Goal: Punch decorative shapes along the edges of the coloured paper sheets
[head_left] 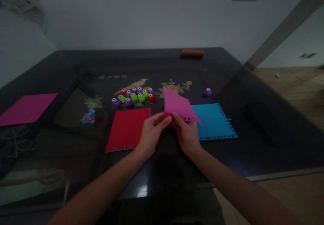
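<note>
A pink sheet [177,104] with small holes along its right and lower edges is raised above the table. At its lower left corner is a small red punch [168,117], partly hidden by fingers. My left hand [154,130] is closed on the red punch. My right hand [186,130] pinches the pink sheet beside the punch, with its thumb near the punch. Left of the hands lies a red sheet [128,127] with holes along two edges. A blue sheet [214,121], also punched along two edges, lies to the right, partly under the pink one.
Several coloured punches [133,97] stand grouped behind the red sheet. A purple punch [207,92] stands apart at right. Confetti [88,116], another pink sheet [29,108] and scissors [16,140] lie left. A brown roll [192,52] rests at the back of the dark table [152,61].
</note>
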